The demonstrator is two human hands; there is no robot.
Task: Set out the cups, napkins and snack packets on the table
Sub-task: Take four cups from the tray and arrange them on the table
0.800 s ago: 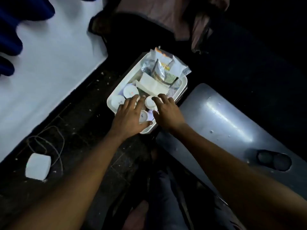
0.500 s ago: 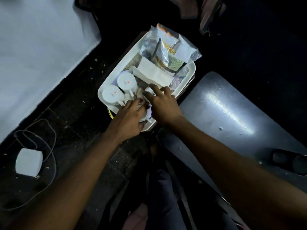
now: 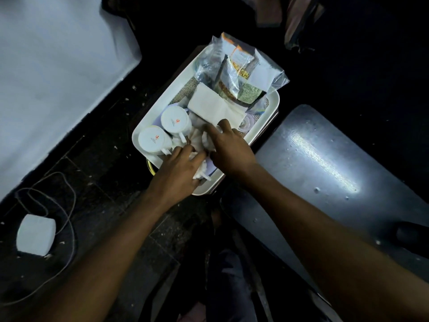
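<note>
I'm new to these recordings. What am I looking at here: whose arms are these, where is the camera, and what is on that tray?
There is no machine here: a person wears one camera on the head, looking down at their own bare arms. The white tray holds two upturned white cups at its left end, a folded napkin in the middle and clear snack packets at the far end. The left hand and right hand both reach among more white cups at the near end; whether either has closed on one is hidden. The grey table lies to the right.

No words can be read; the upturned cups [image 3: 174,119] beyond the left hand [image 3: 177,175] bear small orange marks.
</note>
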